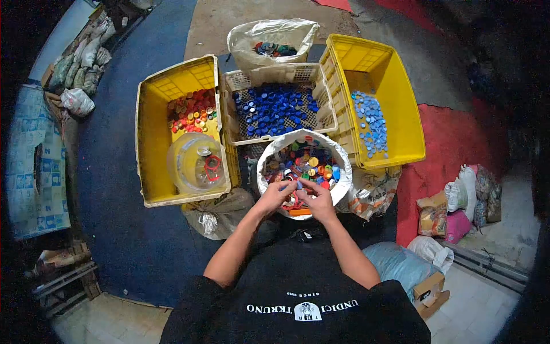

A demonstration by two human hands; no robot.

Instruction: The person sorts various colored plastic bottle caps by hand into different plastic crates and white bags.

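Observation:
A white sack [345,182] with a rolled rim holds mixed bottle caps in many colours. Over its near side, my left hand [276,195] and my right hand [317,198] meet at the fingertips. Pinched between them is a small light blue bottle cap [299,185], partly covered by the fingers. Just beyond the sack, a white crate [279,139] contains dark blue caps [275,109]. To the left, a yellow bin [150,123] has red and orange caps [192,109] and a clear round plastic container [192,163] in it. Light blue caps [371,123] lie inside the right yellow bin [407,114].
Behind the crate stands a pale sack [243,49] with dark caps. A tied sack [220,215] and a printed sack [372,195] flank the white one below. Filled bags [427,252] and a cardboard box [429,289] sit at right; more sacks [86,63] line the left.

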